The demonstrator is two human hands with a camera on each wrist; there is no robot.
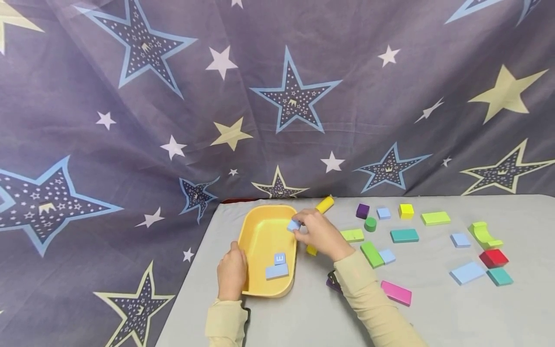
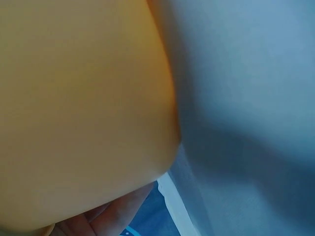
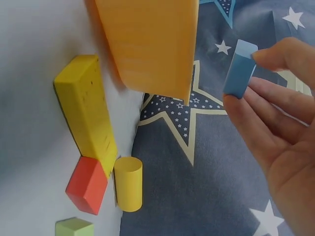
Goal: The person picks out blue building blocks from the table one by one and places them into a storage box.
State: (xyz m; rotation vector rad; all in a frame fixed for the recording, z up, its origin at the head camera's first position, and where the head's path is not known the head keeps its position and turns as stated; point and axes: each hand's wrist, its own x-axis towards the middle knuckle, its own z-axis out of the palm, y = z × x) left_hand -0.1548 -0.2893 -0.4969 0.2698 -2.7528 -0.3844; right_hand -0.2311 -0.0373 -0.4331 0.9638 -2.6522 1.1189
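A yellow tray (image 1: pixel 265 289) stands at the left end of the table, with two light blue blocks inside, a square (image 1: pixel 279 259) marked with a letter and a longer one (image 1: pixel 276 271). My left hand (image 1: pixel 231 271) grips the tray's left side; in the left wrist view part of that hand (image 2: pixel 110 216) shows beyond the tray wall (image 2: pixel 88 108). Over the tray's right rim, my right hand (image 1: pixel 321 233) pinches a light blue block (image 1: pixel 293 225). The right wrist view shows this block (image 3: pixel 240 70) between the thumb and fingers of the hand (image 3: pixel 290 113), beside the tray (image 3: pixel 152 44).
Right of the tray lie a yellow cylinder (image 1: pixel 324 204), a yellow block (image 3: pixel 87 110) and a red block (image 3: pixel 87 185). Farther right are several scattered blocks, among them a pink one (image 1: pixel 396 293), a teal one (image 1: pixel 404 235) and a green arch (image 1: pixel 484 235). A starred curtain (image 1: pixel 295 154) hangs behind.
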